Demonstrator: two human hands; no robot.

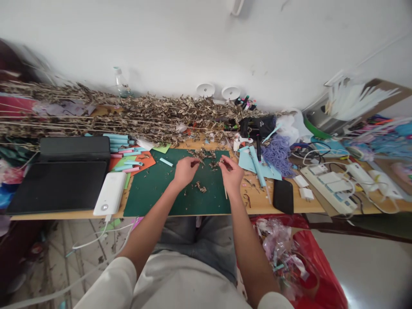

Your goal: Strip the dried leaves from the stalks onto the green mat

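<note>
Over the green cutting mat, my left hand is closed in a pinch; whatever is between its fingertips is too small to make out. My right hand also pinches, with a brownish bit of dried leaf at its fingertips. Crumbled dried leaves lie on the mat between and beyond both hands. A separate small clump of dried leaves rests nearer to me. A short light-blue paper tube lies left of my left hand. Below my right hand, a thin pale stick shows at the mat's edge.
Long bundles of dried plant stems line the wall. At left are a black tablet case, a white power bank and rolled paper tubes. Rightward are purple yarn, a phone and a power strip.
</note>
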